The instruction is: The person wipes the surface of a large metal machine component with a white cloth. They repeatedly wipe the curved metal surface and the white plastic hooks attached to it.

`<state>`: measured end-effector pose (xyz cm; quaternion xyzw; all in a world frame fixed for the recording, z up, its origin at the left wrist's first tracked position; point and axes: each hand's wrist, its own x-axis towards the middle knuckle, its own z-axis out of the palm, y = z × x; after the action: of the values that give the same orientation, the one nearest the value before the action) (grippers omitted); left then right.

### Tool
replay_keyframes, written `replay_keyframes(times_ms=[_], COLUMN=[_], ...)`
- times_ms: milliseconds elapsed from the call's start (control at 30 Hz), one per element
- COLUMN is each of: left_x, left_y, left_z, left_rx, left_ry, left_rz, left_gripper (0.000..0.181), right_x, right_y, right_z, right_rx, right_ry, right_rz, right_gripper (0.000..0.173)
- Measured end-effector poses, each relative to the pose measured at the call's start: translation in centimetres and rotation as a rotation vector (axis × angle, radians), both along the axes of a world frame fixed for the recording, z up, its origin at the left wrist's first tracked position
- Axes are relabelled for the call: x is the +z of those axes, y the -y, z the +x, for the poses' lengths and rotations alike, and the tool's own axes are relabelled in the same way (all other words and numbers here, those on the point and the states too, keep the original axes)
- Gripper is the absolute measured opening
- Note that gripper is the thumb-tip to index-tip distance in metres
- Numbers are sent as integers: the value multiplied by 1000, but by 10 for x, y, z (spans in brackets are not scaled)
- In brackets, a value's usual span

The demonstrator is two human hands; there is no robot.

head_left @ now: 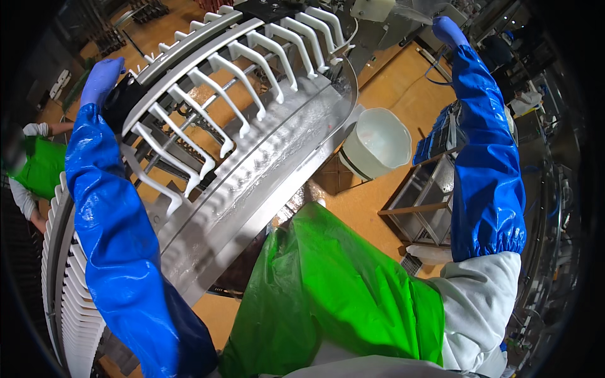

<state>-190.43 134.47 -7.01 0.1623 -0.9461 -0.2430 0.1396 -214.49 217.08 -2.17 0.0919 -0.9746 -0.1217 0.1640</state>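
My left hand (100, 81), in a blue-violet glove, is raised at the upper left beside a black part at the end of a curved metal rail; whether its curled fingers grip anything is unclear. White plastic hooks (228, 94) hang in a row from that rail, over a wet stainless steel trough (246, 170). My right hand (448, 32), gloved alike, is up at the top right with its fingers curled. A blurred, pale thing (412, 14) extends leftward from its fingers; I cannot tell what it is. Blue sleeve covers wrap both forearms.
A whitish plastic bin (378, 141) stands in a metal stand right of the trough. Further right are a metal frame (420, 208) and blue crates (432, 134). At the left edge, a person in a green apron (45, 165) is near another curved rack (78, 293) of white bars.
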Motion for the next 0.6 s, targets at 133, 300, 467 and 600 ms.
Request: replay_keyframes(times_ms=[133,300,467,600], left_x=[3,1,-6,-2], left_y=[-12,-38,-33,-52], left_z=[-14,-47,-81,-93], left_rx=[-5,-65,-70,-56], left_ry=[-15,12,22,41], left_rz=[-16,-44,-114,-31], left_gripper=[44,46,50,50], right_x=[-30,-17,-31,-43], right_y=[-19,-19,15,60], right_z=[-13,11,21,57], right_rx=[107,14,431,562], right_ry=[206,196,252,249], right_rz=[130,-165,-256,-156], right_gripper=[24,34,42,38])
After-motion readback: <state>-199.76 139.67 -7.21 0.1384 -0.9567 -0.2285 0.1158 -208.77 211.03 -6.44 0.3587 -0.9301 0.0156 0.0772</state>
